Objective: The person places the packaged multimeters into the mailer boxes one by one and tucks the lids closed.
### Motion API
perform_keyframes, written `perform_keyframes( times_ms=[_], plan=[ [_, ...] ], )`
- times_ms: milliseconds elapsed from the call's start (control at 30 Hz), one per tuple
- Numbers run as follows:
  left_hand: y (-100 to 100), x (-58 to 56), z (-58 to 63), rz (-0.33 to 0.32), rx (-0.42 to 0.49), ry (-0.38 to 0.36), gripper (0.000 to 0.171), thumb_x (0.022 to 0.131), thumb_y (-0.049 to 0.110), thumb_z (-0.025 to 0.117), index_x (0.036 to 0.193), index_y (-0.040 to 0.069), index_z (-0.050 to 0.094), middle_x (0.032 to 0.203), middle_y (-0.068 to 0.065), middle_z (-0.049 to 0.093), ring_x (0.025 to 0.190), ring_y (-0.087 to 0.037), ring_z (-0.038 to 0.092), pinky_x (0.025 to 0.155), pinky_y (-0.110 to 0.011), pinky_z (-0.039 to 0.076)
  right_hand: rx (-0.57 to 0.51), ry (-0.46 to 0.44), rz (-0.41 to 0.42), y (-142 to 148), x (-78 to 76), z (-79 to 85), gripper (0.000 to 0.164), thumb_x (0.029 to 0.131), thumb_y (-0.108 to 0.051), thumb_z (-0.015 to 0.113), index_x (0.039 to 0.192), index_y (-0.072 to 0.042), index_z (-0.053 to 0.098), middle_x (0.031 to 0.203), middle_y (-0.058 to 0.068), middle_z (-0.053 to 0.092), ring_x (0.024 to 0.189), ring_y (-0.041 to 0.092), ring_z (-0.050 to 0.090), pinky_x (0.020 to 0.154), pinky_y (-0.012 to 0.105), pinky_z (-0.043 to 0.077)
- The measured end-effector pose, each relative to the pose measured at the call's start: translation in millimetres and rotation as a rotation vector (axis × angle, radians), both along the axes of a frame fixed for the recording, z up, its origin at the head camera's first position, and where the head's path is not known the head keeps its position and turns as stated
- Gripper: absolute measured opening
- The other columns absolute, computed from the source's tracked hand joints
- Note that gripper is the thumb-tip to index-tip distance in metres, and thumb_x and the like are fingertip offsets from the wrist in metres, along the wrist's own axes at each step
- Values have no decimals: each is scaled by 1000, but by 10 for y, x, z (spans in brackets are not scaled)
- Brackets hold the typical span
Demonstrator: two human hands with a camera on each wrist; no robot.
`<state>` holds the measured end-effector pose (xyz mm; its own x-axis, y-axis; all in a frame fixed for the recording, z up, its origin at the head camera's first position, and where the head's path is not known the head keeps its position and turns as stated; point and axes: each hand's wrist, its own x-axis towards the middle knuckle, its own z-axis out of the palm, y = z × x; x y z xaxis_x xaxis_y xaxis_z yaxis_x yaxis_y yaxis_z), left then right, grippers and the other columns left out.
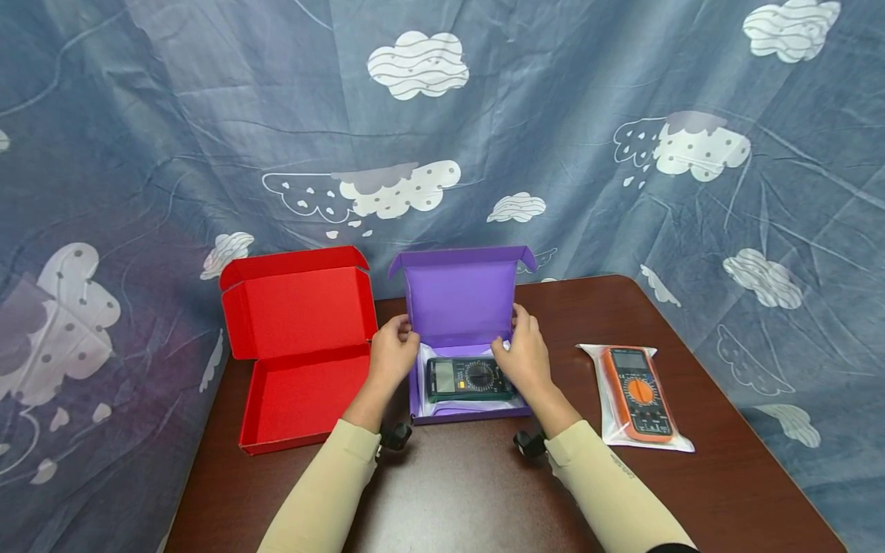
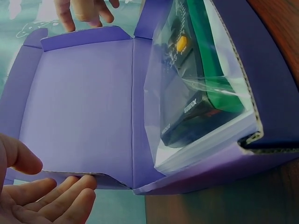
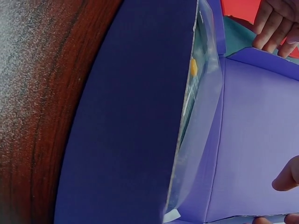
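A purple cardboard box [image 1: 459,296] stands with its lid raised at the table's middle. Inside lies a dark green multimeter [image 1: 445,376] in a clear plastic bag [image 2: 210,144], screen to the left. My left hand [image 1: 392,355] is at the lid's left side flap [image 2: 70,173], straight fingers against its outer face and thumb on the inner side. At the opposite flap is my right hand [image 1: 525,353], fingertips along the outside, thumb extended over the lid's inner face. Both thumbs are apart from the fingers.
To the left, an open red box [image 1: 307,392] has its lid leaning back. An orange multimeter [image 1: 639,392] in a clear bag lies on the right of the brown table [image 1: 470,491]. A cloud-patterned blue curtain [image 1: 588,153] hangs right behind.
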<state>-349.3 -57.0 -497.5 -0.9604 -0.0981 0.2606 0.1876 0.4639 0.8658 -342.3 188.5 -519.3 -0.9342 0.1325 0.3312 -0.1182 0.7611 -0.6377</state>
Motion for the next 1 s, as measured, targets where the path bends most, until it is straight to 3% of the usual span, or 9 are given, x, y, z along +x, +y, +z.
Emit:
perform_keyframes(
  times_ms=[1000],
  plan=[
    [-12,53,-78,20,-24,34,36,87,1,60,122,-9,66,92,-16,70,82,-27,68,80,-43,57,-125,82,6,63,120,-112,62,81,-7,62,140,-1,44,119,18,60,105,35,62,87,52,48]
  ],
)
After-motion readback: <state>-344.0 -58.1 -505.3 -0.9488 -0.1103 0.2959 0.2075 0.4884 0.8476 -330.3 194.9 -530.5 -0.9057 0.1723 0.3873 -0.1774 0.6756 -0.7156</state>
